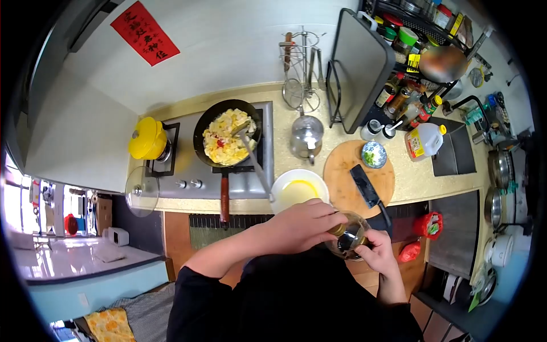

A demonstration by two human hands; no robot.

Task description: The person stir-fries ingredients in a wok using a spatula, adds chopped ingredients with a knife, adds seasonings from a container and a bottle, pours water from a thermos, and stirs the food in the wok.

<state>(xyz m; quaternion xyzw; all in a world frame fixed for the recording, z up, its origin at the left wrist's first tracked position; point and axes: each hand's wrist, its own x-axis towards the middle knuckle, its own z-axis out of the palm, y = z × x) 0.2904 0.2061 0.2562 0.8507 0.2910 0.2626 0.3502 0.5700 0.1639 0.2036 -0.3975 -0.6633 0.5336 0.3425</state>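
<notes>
Close to my body, my right hand [380,253] grips a clear glass jar [354,229] with something dark inside. My left hand [302,225] reaches across to the same jar, its fingers closed around a small gold-coloured cap [337,229]. Whether that cap is still joined to the jar, I cannot tell. Just beyond my left hand is a white bowl [283,185] with a yellow film of liquid. A black frying pan [199,149] on the stove holds scrambled egg [228,128] with red bits, and a metal spatula [256,162] rests in it, its handle reaching to the bowl.
On a round cutting board [339,165] lie a black cleaver [364,185] and a small bowl of chopped green onion [374,155]. A yellow pot [149,139] and glass lid [141,191] sit left. A plastic jug [424,142] stands near the sink [456,151].
</notes>
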